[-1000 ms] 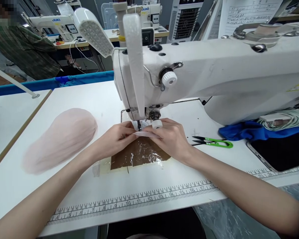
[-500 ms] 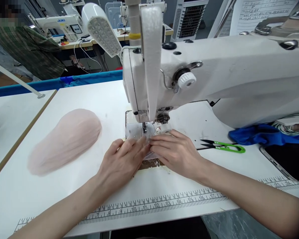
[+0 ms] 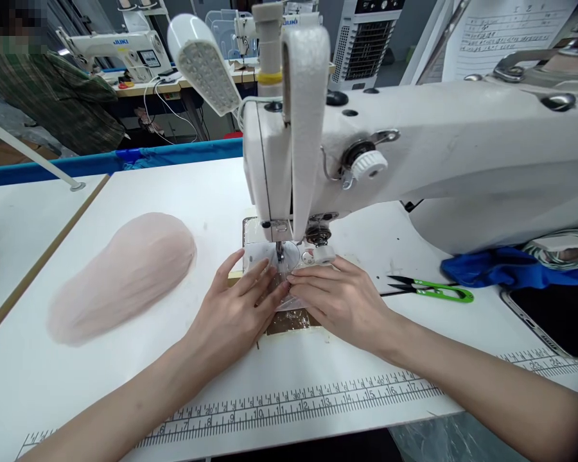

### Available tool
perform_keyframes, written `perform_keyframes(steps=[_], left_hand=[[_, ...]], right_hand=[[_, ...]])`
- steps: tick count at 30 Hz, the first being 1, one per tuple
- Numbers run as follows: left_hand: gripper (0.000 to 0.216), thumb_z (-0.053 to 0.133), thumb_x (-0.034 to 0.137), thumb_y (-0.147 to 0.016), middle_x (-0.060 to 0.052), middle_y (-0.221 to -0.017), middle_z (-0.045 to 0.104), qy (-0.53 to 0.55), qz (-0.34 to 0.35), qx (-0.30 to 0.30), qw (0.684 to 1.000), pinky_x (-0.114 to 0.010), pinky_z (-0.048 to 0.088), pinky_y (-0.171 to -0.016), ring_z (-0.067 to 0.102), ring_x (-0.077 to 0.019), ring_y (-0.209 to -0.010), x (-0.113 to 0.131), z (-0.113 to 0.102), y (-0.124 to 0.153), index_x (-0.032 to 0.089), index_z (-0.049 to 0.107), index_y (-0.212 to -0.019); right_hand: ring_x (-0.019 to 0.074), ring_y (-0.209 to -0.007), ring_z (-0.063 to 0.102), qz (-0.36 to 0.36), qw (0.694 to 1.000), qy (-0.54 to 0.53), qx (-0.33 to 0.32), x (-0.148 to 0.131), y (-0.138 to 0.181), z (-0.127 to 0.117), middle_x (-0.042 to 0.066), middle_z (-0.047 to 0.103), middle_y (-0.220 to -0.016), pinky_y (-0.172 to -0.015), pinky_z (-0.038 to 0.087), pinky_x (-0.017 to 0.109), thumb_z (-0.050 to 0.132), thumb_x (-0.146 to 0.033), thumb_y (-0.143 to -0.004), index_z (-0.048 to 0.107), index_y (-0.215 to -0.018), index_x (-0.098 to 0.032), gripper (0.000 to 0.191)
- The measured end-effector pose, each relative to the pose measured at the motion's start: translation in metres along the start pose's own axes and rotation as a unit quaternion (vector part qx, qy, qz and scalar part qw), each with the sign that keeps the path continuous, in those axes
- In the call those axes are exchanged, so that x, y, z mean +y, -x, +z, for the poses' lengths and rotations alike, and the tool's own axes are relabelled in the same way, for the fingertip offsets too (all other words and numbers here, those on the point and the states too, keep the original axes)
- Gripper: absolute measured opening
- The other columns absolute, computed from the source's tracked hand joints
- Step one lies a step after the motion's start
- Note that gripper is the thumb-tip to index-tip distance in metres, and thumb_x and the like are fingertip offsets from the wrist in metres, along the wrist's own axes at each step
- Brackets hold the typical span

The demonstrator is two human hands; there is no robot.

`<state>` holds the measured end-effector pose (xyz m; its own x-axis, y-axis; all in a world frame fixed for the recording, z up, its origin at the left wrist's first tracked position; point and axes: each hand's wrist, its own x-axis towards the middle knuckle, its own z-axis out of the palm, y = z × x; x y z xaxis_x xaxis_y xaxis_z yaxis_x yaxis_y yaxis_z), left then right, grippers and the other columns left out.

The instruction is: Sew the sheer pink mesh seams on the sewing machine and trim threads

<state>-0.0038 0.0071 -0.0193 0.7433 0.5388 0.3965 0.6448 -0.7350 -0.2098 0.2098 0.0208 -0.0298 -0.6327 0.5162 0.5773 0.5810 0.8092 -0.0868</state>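
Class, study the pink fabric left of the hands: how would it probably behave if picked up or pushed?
The pink fabric looks sheer, its edges fading into the table, so it is probably light. Its soft creases suggest it would droop when lifted. Lying low, it would likely bunch or slide rather than roll.

From my distant place I watch through one camera, which is worn on the person's head. It faces forward and down over the table [image 3: 216, 192], so the arms [image 3: 443, 353] enter from the lower corners. The left hand [image 3: 238, 314] and the right hand [image 3: 341, 296] are near the middle, at close range. The machine [image 3: 428, 138] is also near and fills much of the upper right. Farther away, at upper left, I see a co-worker [image 3: 62, 99].
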Motion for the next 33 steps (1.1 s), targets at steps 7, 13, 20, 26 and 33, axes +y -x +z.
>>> perform_keyframes(steps=[7,13,20,26,33], left_hand=[[0.032,0.044,0.018,-0.095,-0.010,-0.117,0.068,0.017,-0.009,-0.013,1.000,-0.056,0.026,-0.110,0.058,-0.0247,-0.119,-0.007,0.006,-0.002,0.018,0.060,-0.124],[0.034,0.041,0.018,-0.096,-0.011,-0.120,0.066,0.031,-0.014,-0.016,0.999,-0.061,0.019,-0.113,0.057,-0.0252,-0.120,-0.015,0.010,-0.005,0.018,0.058,-0.126],[0.036,0.043,0.019,-0.096,-0.011,-0.127,0.062,0.043,-0.037,-0.010,0.998,-0.066,0.016,-0.112,0.056,-0.0268,-0.121,-0.019,0.015,-0.004,0.022,0.056,-0.129],[0.039,0.050,0.010,-0.089,-0.008,-0.118,0.068,0.058,-0.011,0.026,0.998,-0.057,0.019,-0.115,0.064,-0.0232,-0.110,-0.012,0.008,0.001,0.018,0.059,-0.126],[0.032,0.048,0.011,-0.091,-0.010,-0.110,0.071,0.076,-0.012,0.032,0.997,-0.055,0.017,-0.116,0.066,-0.0221,-0.106,-0.012,0.004,-0.002,0.013,0.064,-0.118]], right_hand=[[0.0161,-0.095,0.070,0.001,1.000,0.009,-0.003,0.004,-0.003,0.003,0.004,0.075,-0.097,-0.098,0.047,0.035,0.051,-0.003,-0.084,0.070,-0.087,-0.017,0.024],[0.0153,-0.087,0.070,0.004,1.000,0.023,0.001,0.008,-0.007,0.006,0.001,0.075,-0.094,-0.097,0.046,0.034,0.050,-0.004,-0.086,0.069,-0.085,-0.017,0.024],[0.0152,-0.078,0.069,0.017,0.998,0.066,-0.017,0.012,-0.010,0.009,0.000,0.076,-0.090,-0.094,0.046,0.035,0.052,-0.004,-0.088,0.071,-0.088,-0.019,0.024],[0.0165,-0.087,0.068,-0.022,0.997,0.070,0.003,0.012,-0.004,0.008,0.002,0.074,-0.100,-0.096,0.045,0.038,0.053,-0.008,-0.088,0.072,-0.094,-0.018,0.022],[0.0169,-0.091,0.067,-0.025,0.998,0.061,0.004,0.012,-0.001,0.008,0.003,0.074,-0.101,-0.098,0.043,0.038,0.053,-0.008,-0.088,0.071,-0.097,-0.016,0.022]])
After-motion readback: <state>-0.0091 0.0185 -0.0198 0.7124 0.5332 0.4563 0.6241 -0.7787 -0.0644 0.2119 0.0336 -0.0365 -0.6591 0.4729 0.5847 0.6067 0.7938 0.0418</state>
